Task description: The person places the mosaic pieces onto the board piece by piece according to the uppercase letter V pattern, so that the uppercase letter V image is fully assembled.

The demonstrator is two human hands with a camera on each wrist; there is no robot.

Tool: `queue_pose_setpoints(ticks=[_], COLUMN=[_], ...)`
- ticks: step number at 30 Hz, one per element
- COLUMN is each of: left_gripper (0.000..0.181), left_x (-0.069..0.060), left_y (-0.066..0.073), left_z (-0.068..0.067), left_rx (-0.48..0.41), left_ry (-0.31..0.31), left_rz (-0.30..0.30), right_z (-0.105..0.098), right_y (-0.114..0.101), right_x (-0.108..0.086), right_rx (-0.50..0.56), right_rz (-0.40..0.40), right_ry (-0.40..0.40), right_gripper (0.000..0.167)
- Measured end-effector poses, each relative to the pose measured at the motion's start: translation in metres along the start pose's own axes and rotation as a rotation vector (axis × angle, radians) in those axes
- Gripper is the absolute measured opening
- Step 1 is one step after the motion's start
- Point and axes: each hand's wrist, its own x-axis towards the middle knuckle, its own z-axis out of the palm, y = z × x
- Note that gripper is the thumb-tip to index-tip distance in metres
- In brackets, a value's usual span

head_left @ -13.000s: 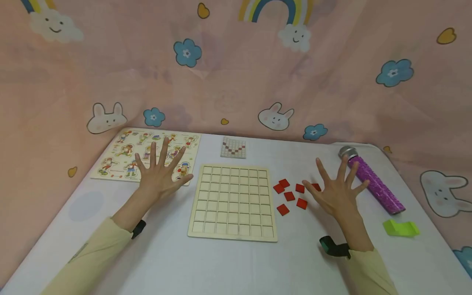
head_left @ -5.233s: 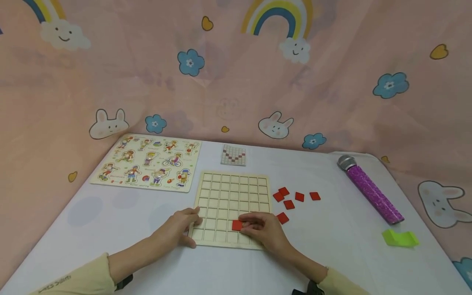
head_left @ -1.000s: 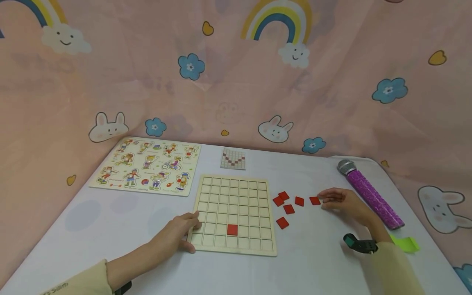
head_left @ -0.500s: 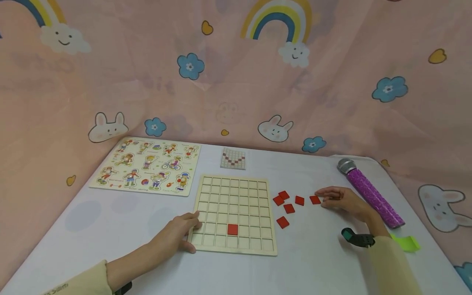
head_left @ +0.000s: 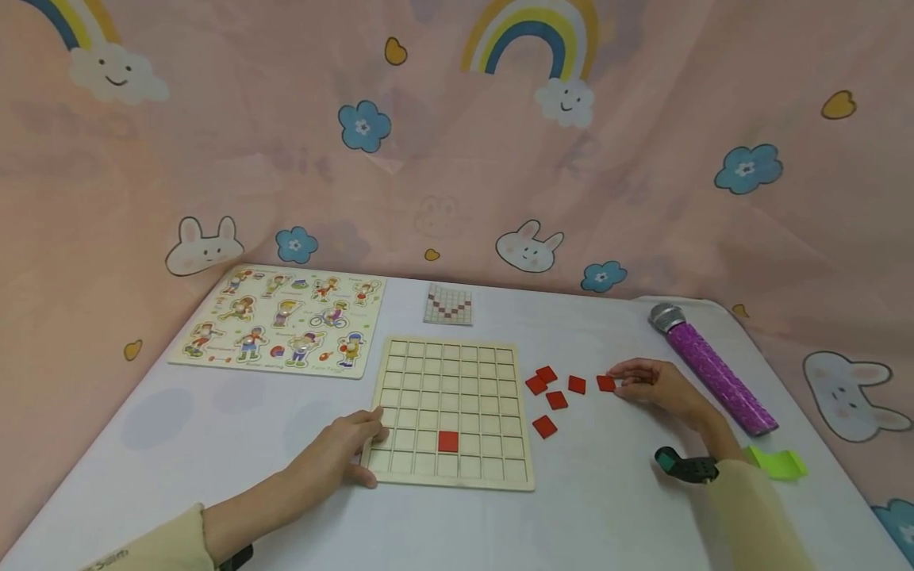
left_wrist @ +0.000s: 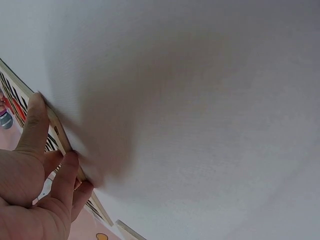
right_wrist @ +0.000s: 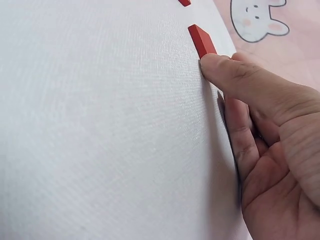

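Note:
My left hand grips the left edge of a pale wooden grid board, thumb and fingertips on its rim; the left wrist view shows this hand along the board's side. One red square tile sits in a cell of the second row from the near edge. Right of the board, my right hand pinches the rightmost loose red tile by its edge. In the right wrist view the thumb presses on that tile, low over the white cloth; the fingers behind are partly hidden.
Several other red tiles lie beside the board. A small pattern card is behind it. At back left lies a picture puzzle. A purple microphone and a bright green piece lie at right.
Both hands were spread in the air at first. Later the right hand set one red tile in the grid while the left gripped the board. Since then the right hand has moved to the rightmost tile.

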Motion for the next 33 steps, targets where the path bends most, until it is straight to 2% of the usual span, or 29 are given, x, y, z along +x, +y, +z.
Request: queue_pose_setpoints(ticks=[6, 12, 19, 33], left_gripper=[0.052, 0.051, 0.051, 0.051], left_x=[0.000, 0.000, 0.000, -0.001], left_y=[0.001, 0.002, 0.002, 0.003], left_z=[-0.001, 0.000, -0.001, -0.001], left_rx=[0.004, 0.008, 0.007, 0.005], left_ry=[-0.005, -0.003, -0.001, 0.003], left_rz=[-0.004, -0.013, -0.011, -0.020], right_z=[0.005, 0.008, 0.011, 0.021], right_y=[-0.002, -0.001, -0.003, -0.010], right_x=[-0.004, -0.012, -0.017, -0.022], right_rx=[-0.053, -0.015, -0.058, -0.018], right_rz=[-0.002, -0.036, 0.017, 0.044], right_ry=[0.077, 0.130, 0.191, 0.203], right_gripper=[0.048, 0.049, 0.057, 0.058])
